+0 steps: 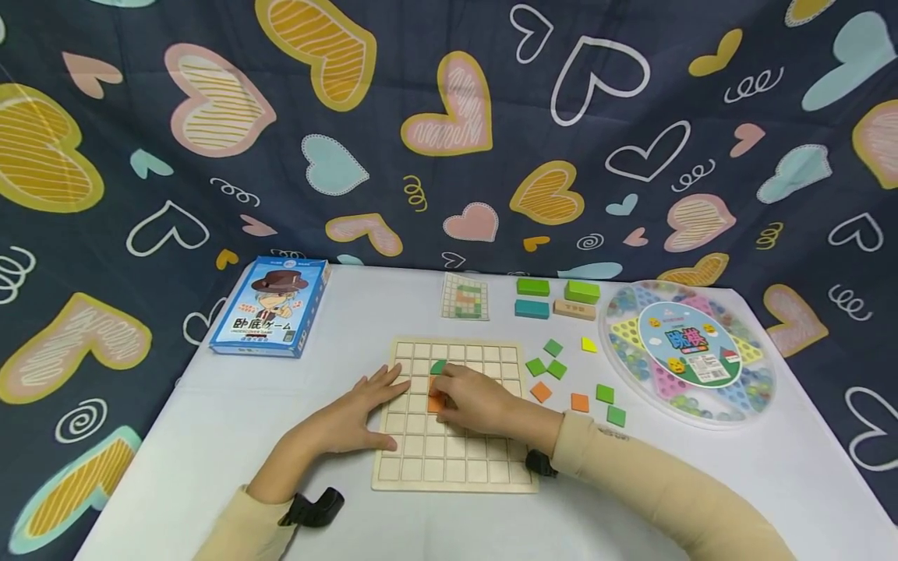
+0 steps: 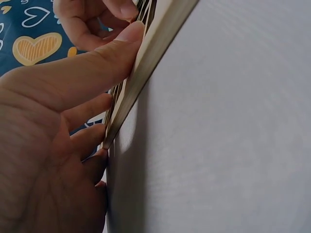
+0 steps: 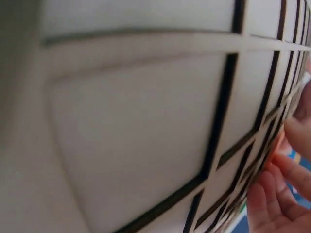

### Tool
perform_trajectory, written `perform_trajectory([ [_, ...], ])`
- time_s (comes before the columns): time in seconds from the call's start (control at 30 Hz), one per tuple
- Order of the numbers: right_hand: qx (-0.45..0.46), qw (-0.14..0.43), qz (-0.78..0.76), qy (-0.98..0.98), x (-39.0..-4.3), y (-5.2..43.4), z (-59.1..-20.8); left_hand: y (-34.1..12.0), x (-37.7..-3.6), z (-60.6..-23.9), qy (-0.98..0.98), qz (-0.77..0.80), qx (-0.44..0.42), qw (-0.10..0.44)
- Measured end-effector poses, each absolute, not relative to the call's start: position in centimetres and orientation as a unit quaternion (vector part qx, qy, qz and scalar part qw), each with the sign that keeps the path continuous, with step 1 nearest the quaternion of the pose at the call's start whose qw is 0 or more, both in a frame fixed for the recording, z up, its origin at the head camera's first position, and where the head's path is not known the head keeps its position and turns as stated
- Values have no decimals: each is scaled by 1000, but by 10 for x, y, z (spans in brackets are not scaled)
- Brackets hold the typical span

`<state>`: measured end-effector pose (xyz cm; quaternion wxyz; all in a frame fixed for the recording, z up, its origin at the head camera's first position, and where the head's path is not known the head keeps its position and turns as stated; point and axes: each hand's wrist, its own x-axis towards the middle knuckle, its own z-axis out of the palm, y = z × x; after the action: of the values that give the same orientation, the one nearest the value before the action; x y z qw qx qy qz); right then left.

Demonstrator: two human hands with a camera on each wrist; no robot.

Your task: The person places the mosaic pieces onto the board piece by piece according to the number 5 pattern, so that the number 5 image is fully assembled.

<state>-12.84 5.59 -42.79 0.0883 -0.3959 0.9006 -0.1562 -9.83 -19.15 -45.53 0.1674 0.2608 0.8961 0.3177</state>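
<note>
Tile placement on grid board, mid-step: you are seating an orange piece while the other hand steadies the frame.

Head view: your left hand (image 1: 351, 417) lies flat, fingers spread, on the left edge of the wooden grid board (image 1: 456, 417) on the counter (image 1: 210, 436). Your right hand (image 1: 477, 401) covers the orange tile (image 1: 435, 403) near board centre, just below a green tile (image 1: 438, 366); fingers curled over it, pinch not confirmed. Loose tiles (image 1: 554, 366) lie to the right, beside the round marble tray (image 1: 694, 351). Left wrist view: thumb (image 2: 97, 63) pressed against the board's edge (image 2: 146, 63). Right wrist view: grid cells (image 3: 146, 136) fill the frame, fingertips (image 3: 272, 194) at the margin, tile hidden. Judgement: next move needs the tile squared to its cell, then pressed flush.
</note>
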Motion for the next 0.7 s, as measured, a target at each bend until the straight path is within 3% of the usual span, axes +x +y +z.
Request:
perform_trajectory([
  [0.23, -366, 113, -263, 885, -129, 87, -422, -189, -99, -454, 896, 320, 258, 168],
  [0.37, -340, 99, -311, 882, -126, 126, -422, -189, -99, -454, 895, 325, 258, 165],
  [0.7, -263, 104, -272, 920, -132, 206, -433, -189, -100, -455, 892, 332, 261, 163],
])
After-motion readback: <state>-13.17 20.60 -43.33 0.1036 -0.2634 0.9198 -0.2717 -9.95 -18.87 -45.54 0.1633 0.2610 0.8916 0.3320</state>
